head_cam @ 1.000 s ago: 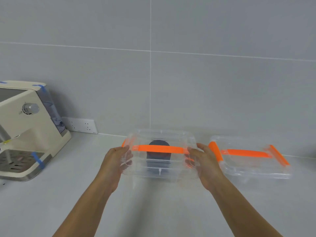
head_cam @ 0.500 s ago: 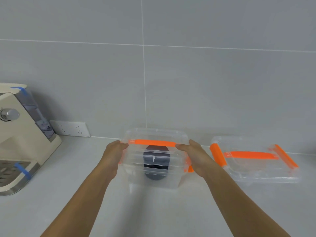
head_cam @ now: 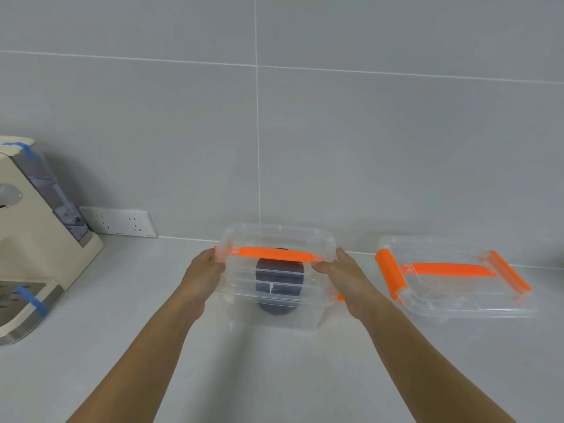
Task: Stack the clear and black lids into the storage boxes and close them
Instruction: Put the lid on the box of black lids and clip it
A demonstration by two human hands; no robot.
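A clear storage box [head_cam: 276, 312] with an orange handle [head_cam: 274, 254] across its cover stands on the grey counter in the middle. A stack of black lids [head_cam: 279, 286] shows through its walls. My left hand [head_cam: 204, 274] grips the box's left end and my right hand [head_cam: 348, 274] grips its right end. An orange side latch [head_cam: 340, 297] peeks out below my right hand. A second clear box cover or box [head_cam: 457, 300] with an orange handle and two raised orange latches lies to the right; I cannot tell what is inside it.
A cream coffee machine [head_cam: 33, 239] with blue tape strips stands at the left edge. A white wall socket strip [head_cam: 120, 222] sits low on the grey tiled wall behind it. The counter [head_cam: 274, 377] runs toward me between my arms.
The middle box has tipped from tilted toward me to sitting lower on the counter, with my hands shifting up to its top corners. The view has swung right.
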